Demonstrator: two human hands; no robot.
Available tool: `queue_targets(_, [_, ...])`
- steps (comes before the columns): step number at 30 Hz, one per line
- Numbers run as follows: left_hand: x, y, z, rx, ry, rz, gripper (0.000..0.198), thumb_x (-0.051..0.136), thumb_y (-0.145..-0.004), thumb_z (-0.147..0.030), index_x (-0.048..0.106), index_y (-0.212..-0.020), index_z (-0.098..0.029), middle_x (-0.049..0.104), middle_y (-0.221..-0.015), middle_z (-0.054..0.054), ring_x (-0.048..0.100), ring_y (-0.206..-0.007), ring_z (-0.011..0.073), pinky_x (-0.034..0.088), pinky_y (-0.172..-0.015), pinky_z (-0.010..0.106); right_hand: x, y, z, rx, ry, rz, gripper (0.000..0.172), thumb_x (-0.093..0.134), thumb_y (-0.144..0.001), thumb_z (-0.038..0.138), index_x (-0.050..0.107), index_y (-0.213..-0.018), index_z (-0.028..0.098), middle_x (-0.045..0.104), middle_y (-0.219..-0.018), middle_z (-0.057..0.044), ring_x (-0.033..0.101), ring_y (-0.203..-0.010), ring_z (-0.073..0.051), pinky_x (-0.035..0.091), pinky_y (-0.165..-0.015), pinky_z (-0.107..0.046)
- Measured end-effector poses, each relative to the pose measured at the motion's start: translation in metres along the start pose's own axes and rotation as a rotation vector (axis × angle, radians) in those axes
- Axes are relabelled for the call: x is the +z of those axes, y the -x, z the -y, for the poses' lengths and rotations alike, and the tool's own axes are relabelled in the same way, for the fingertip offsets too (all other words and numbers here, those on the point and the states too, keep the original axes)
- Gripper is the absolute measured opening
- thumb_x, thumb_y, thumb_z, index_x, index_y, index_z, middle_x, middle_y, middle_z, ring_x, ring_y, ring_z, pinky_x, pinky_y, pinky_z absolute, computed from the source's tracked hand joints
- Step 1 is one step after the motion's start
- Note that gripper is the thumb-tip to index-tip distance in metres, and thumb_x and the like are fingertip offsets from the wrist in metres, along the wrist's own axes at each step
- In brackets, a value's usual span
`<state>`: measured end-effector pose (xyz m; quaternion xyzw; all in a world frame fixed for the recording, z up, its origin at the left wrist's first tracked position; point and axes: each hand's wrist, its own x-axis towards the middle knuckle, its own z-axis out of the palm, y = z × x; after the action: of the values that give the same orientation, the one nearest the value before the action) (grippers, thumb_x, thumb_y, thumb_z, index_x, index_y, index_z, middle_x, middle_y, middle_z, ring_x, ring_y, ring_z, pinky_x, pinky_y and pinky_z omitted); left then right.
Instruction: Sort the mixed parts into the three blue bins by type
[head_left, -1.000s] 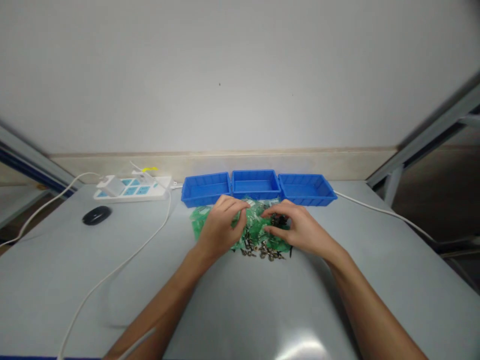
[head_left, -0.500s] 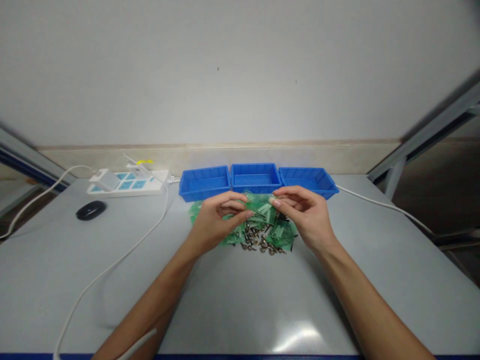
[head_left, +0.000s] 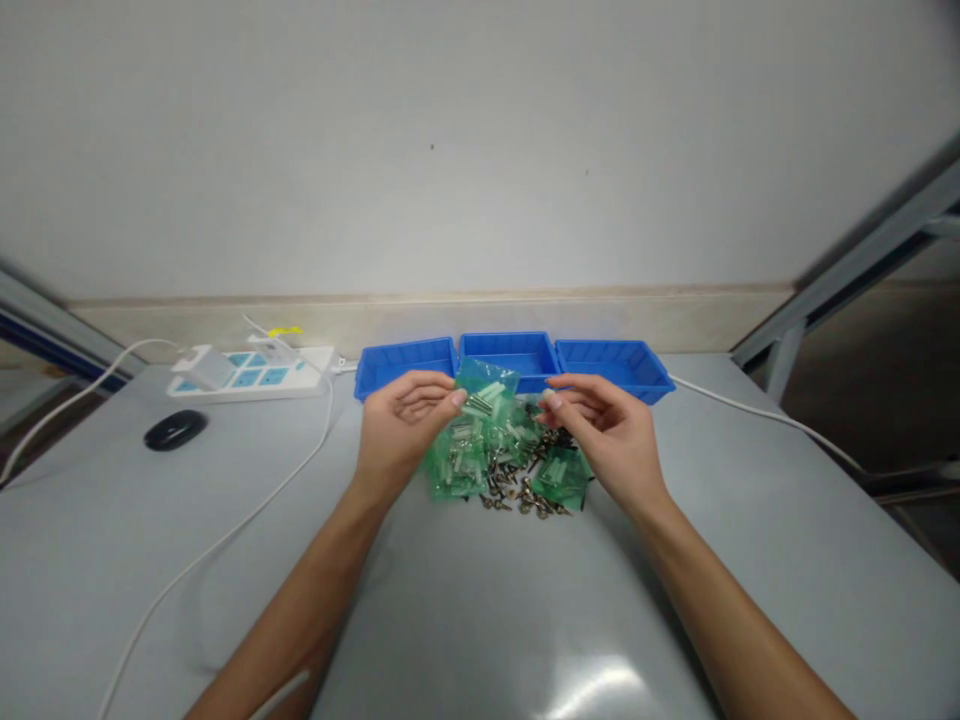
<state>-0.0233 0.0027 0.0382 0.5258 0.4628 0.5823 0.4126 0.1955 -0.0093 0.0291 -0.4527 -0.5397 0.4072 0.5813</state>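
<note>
My left hand [head_left: 405, 420] pinches the edge of a small green plastic bag [head_left: 486, 380] between thumb and fingers. White strips and a few metal pins show through this bag, which hangs over the pile. My right hand [head_left: 611, 420] is closed in a pinch to the right of the bag, apart from it; whatever its fingertips hold, if anything, is too small to make out. Below both hands lie more green bags [head_left: 457, 465] with pale pieces inside. Loose metal screws [head_left: 510, 480] are scattered among them, and another green bag [head_left: 562, 478] rests at their right.
Three blue bins stand in a row by the wall: left [head_left: 405, 365], middle [head_left: 508, 350] and right [head_left: 615, 365]. At the left are a white power strip [head_left: 307, 380] with plugs, a black mouse [head_left: 175, 430] and a white cable [head_left: 225, 540] running towards me.
My left hand has drawn left with the green bag, which now shows more fully. My right hand has come off the bag and stays nearly in place. The view has shifted slightly.
</note>
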Motion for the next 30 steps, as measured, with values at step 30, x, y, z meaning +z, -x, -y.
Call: queue_targets(30, [-0.002,0.005,0.023,0.583,-0.719,0.114,0.017,0.060,-0.094,-0.021,0.073,-0.103,-0.016,0.079,-0.101,0.008,0.075,-0.089,0.0200,0.059,-0.086,0.034,-0.003,-0.018,-0.012,-0.697,0.822,0.363,0.036,0.053,-0.092,0.005,0.076,-0.113,0.023,0.078,-0.110,-0.008,0.073,-0.103,-0.027,0.053,-0.091,-0.046])
